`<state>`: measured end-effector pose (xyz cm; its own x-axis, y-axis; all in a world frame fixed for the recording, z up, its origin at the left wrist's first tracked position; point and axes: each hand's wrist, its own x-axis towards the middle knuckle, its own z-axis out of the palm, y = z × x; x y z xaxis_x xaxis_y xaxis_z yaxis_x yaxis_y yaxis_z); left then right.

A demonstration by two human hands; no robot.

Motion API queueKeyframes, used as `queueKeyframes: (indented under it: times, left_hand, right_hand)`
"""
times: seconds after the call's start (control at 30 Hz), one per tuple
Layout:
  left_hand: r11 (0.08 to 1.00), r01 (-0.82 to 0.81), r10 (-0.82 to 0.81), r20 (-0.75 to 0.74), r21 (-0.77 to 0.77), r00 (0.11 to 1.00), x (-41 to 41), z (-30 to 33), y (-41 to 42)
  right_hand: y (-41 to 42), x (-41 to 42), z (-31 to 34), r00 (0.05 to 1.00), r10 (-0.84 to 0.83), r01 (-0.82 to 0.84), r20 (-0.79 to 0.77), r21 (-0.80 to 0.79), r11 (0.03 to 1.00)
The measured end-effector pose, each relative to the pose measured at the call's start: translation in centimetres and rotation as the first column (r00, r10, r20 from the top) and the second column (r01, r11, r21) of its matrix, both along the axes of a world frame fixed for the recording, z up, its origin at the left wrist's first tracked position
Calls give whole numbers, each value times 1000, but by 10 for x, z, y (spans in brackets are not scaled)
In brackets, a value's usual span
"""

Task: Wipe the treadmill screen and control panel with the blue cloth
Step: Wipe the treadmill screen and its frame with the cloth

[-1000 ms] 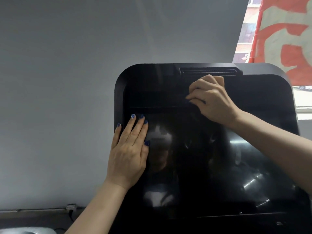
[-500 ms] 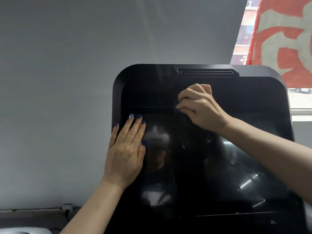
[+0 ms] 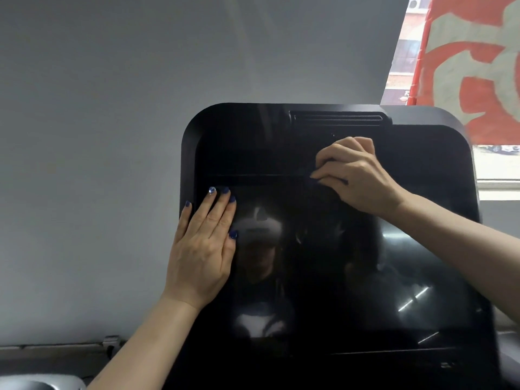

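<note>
Bunching the blue cloth (image 3: 323, 185) tightly, the right hand (image 3: 357, 175) risked bare knuckles smearing the screen (image 3: 309, 263) beneath; the flat, released left hand (image 3: 205, 249) risked fingerprints.

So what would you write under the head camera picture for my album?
Left hand flat on the treadmill screen, right hand rubbing its top edge with a blue cloth.

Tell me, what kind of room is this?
Probably an indoor exercise room: a big black treadmill screen stands before a plain grey wall, with a window and red-and-white banner at upper right.
</note>
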<state>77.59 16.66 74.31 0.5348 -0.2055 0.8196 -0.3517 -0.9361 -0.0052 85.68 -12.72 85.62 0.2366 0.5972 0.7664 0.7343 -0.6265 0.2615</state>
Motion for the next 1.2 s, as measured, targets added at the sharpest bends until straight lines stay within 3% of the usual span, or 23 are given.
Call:
queueKeyframes:
  times: [0.2, 0.33, 0.53, 0.73, 0.9, 1.07, 1.2]
  left_hand:
    - [1000, -17, 17, 7, 12, 1000, 0, 0, -1]
    - [999, -28, 28, 8, 22, 1000, -1, 1, -2]
    - [999, -37, 37, 2, 19, 999, 0, 0, -2]
    - [999, -40, 39, 13, 20, 999, -1, 1, -2]
    - [999, -33, 33, 16, 13, 999, 0, 1, -2]
    - [1000, -24, 24, 20, 9, 1000, -1, 2, -2]
    - [1000, -14, 14, 20, 3, 1000, 0, 1, -1]
  right_hand:
    - [9, 6, -2, 999, -19, 15, 32, 119, 993]
    - [-5, 5, 5, 1000, 4, -4, 11, 38, 999]
    - [1, 12, 14, 997, -53, 47, 54, 100, 994]
    - [-14, 12, 21, 997, -55, 55, 51, 12, 998]
    - [-2, 15, 15, 995, -77, 69, 70, 104, 992]
    - [-21, 11, 15, 995, -89, 85, 47, 78, 993]
    - [-28, 3, 6, 985, -170, 161, 36, 187, 969]
